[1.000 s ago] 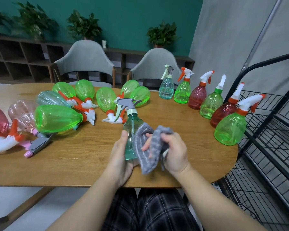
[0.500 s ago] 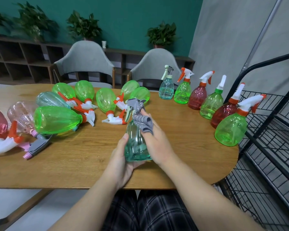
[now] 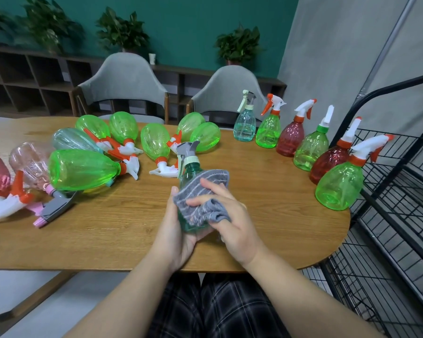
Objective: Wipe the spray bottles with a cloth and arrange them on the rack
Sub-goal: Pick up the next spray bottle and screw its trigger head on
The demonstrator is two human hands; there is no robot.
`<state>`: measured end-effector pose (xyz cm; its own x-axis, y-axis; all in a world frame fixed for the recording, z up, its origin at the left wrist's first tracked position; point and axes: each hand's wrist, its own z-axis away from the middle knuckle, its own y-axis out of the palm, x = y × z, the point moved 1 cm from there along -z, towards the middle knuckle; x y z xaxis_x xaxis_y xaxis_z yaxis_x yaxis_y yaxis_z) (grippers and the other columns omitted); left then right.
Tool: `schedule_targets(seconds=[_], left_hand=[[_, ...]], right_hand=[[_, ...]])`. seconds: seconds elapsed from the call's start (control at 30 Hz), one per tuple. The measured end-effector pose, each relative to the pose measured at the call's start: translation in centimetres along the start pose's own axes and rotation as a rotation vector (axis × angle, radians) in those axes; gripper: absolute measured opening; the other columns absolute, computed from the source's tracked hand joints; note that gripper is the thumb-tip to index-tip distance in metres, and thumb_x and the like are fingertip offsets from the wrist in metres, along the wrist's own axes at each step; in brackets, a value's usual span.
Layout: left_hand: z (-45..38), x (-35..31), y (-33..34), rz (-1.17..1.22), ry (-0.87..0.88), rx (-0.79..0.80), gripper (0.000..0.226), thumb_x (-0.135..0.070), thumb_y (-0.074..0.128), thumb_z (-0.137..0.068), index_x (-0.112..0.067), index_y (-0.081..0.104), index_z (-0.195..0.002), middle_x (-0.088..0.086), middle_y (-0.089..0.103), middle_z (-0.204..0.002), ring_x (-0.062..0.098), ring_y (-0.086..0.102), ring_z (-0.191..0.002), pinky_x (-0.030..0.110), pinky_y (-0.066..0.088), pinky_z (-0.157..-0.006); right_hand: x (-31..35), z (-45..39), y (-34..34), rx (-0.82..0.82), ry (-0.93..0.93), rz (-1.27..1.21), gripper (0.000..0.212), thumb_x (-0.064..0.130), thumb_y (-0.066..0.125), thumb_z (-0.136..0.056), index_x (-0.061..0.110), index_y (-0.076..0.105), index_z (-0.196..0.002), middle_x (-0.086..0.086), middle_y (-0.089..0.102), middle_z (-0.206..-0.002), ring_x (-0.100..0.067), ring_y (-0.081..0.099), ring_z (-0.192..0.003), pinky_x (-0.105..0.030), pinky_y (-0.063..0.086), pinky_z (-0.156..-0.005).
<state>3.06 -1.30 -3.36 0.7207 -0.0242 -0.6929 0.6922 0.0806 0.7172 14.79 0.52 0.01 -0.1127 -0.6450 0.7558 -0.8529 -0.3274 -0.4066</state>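
A teal spray bottle [image 3: 189, 168] with a grey trigger head stands upright near the table's front edge. My left hand [image 3: 175, 236] grips its lower body from the left. My right hand [image 3: 232, 223] holds a grey striped cloth [image 3: 200, 191] pressed against the bottle's front, with fingers curled round a fold. Several green, clear and pink bottles [image 3: 83, 169] lie on their sides at the left. A row of upright bottles [image 3: 311, 148] curves along the table's right edge. The black wire rack [image 3: 398, 215] stands to the right of the table.
The wooden table [image 3: 108, 228] has a rounded right end close to the rack. Two grey chairs [image 3: 125, 79] stand behind it, with a shelf unit and potted plants along the green wall. My plaid-clad legs show below the table edge.
My right hand has slid the cloth down from the trigger head to the bottle's body. The bottle stays upright in my left hand.
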Motion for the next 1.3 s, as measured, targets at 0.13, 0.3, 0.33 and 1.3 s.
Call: schedule_targets(seconds=[0.13, 0.3, 0.33, 1.3], left_hand=[[0.2, -0.2, 0.0, 0.037, -0.025, -0.020, 0.075, -0.060, 0.048, -0.081, -0.004, 0.056, -0.130, 0.020, 0.066, -0.122, 0.027, 0.069, -0.106, 0.035, 0.060, -0.080], [0.0, 0.0, -0.1, 0.034, 0.009, -0.064, 0.096, -0.055, 0.084, -0.063, -0.004, 0.049, -0.137, 0.024, 0.060, -0.130, 0.038, 0.062, -0.115, 0.049, 0.058, -0.084], [0.0, 0.1, -0.3, 0.048, 0.016, -0.063, 0.085, -0.052, 0.079, -0.070, -0.007, 0.050, -0.136, 0.021, 0.062, -0.128, 0.037, 0.064, -0.112, 0.048, 0.059, -0.079], [0.1, -0.1, -0.1, 0.040, 0.005, -0.014, 0.056, -0.052, 0.026, -0.100, -0.015, 0.057, -0.129, 0.013, 0.068, -0.122, 0.024, 0.068, -0.106, 0.042, 0.060, -0.076]], right_hand=[[0.0, 0.8, 0.3, 0.002, -0.096, -0.010, 0.038, 0.028, 0.047, -0.070, 0.011, 0.076, -0.087, 0.010, 0.064, -0.113, -0.005, 0.056, -0.117, -0.023, 0.019, -0.114], [0.9, 0.1, -1.1, -0.350, 0.338, -0.777, 0.029, 0.028, 0.050, -0.067, 0.009, 0.070, -0.058, -0.009, 0.069, -0.065, -0.020, 0.066, -0.072, -0.033, 0.048, -0.086], [0.8, -0.3, -1.6, -0.487, 0.482, -0.946, 0.030, 0.027, 0.049, -0.076, 0.007, 0.068, -0.062, -0.014, 0.068, -0.067, -0.025, 0.066, -0.071, -0.037, 0.049, -0.083], [0.1, -1.4, 0.3, -0.032, 0.021, 0.070, 0.036, 0.015, 0.051, -0.075, 0.022, 0.071, -0.104, 0.018, 0.052, -0.128, 0.003, 0.040, -0.131, -0.034, 0.022, -0.115]])
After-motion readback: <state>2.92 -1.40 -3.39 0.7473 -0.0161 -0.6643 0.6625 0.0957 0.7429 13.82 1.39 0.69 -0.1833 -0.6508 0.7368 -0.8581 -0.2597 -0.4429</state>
